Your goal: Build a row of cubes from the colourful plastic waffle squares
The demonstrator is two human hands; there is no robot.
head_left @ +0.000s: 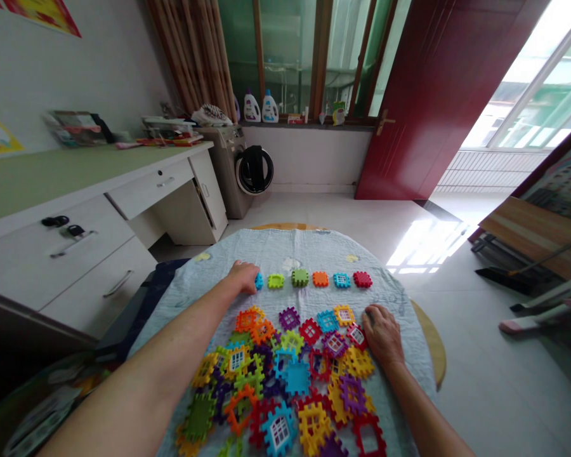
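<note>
My left hand (244, 277) reaches to the far left end of a row, its fingers closed on a blue interlocking block (259, 281) that is partly hidden. Rightward in the row sit a lime block (275, 281), a green block (300, 277), an orange block (320, 279), a blue window block (341, 280) and a red block (363, 280). My right hand (383, 333) lies on the cloth with its fingers stretched forward, beside a red piece with a white window (356, 335). Between my arms spreads a heap of toothed plastic pieces, including a blue square (297, 378).
A pale patterned cloth (285, 251) covers the round table, whose wooden edge (431, 343) shows at the right. A white desk (85, 254) stands left, with a washing machine (231, 168) behind it. Beyond are a red door (409, 95) and, at right, a broom (504, 279).
</note>
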